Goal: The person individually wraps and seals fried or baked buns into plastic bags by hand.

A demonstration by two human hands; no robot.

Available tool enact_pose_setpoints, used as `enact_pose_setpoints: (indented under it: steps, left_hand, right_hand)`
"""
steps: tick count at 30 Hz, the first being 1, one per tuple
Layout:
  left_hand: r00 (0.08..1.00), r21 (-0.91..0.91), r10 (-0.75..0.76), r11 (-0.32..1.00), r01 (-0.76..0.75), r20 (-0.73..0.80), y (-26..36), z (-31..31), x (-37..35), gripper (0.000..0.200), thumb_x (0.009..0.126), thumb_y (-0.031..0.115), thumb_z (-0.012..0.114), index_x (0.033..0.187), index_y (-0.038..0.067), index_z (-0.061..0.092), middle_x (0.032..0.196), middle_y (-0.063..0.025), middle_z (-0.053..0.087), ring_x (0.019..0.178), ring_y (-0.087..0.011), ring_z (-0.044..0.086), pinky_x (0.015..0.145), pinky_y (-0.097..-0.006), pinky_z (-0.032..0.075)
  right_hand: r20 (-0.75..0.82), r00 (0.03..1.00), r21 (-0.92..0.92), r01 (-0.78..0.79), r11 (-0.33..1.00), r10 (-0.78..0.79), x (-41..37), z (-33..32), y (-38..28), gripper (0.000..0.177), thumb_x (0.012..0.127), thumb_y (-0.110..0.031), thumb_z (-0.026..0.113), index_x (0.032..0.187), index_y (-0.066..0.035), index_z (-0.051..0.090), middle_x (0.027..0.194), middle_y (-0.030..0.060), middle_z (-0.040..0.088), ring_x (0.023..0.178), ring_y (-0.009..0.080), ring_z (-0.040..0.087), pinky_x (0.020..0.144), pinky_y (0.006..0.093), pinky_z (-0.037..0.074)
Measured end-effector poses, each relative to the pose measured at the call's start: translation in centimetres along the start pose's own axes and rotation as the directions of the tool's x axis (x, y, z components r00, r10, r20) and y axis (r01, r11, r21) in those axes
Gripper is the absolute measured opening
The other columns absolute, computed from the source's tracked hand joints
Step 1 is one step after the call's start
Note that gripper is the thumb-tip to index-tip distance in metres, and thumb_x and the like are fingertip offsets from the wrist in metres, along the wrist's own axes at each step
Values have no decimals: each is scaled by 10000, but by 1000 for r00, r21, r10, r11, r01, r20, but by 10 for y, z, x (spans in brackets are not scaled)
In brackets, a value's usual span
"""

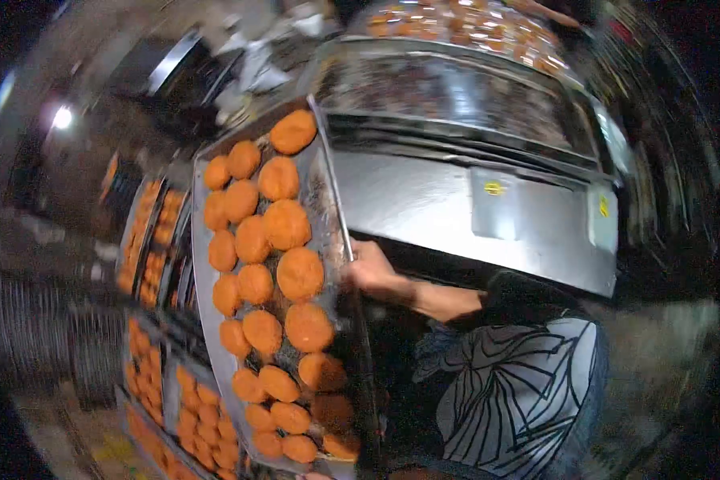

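Observation:
My right hand [369, 270] grips the long right rim of a metal tray [328, 200]. The tray carries several round orange breaded patties [286, 226] in rough rows and runs from the upper middle to the bottom of the view. My forearm comes out of a dark sleeve over a black-and-white patterned garment [520, 392]. My left hand is not visible; the tray's near end is cut off at the bottom edge.
A stainless steel machine [472, 216] with a glass-topped section [456, 96] stands right of the tray. Left of it is a rack [156, 240] holding more trays of orange patties. Another batch of patties [464, 24] lies at the top. The view is blurred.

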State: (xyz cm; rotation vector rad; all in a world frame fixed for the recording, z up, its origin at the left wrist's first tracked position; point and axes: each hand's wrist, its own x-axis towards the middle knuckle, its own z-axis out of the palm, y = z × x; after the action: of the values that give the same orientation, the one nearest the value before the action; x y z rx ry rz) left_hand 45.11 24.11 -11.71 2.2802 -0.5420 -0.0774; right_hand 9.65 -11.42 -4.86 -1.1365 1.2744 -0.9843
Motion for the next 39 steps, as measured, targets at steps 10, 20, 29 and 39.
enact_pose_setpoints:
  steps: [10,20,29,39]
  left_hand:
    - [522,-332,753,650,-684,400,336,292,182,185,745,90,483,884,-30,508,763,-109,537,710,-185,480,636,-294,383]
    - [-3,-296,876,160,-942,483,654,573,78,365,634,143,477,951,-25,543,922,-258,557,912,-384,518,782,-394,402]
    - [-39,-348,838,183,-919,544,674,643,36,335,679,149,447,951,-41,497,862,-274,550,859,-422,507,756,-448,390]
    - [41,-636,965,-137,-760,-257,633,515,-15,303,786,257,549,938,-3,523,825,-160,553,762,-284,541,707,-375,415]
  right_hand:
    - [-803,588,427,446,787,103,-10,-165,21,182,585,0,516,758,52,529,691,82,546,607,144,502,560,248,407]
    - [-989,79,131,95,987,123,60,-243,61,822,673,-168,563,1234,162,59,1292,333,144,1232,404,117,1017,354,125]
    - [-988,-81,-73,-515,854,-134,135,-240,89,782,749,-235,462,1185,230,9,1283,378,-38,1224,458,-75,979,534,-19]
    - [-948,122,-313,-511,800,-293,54,-206,106,627,760,-351,538,1161,88,342,1025,223,488,935,374,448,863,403,323]
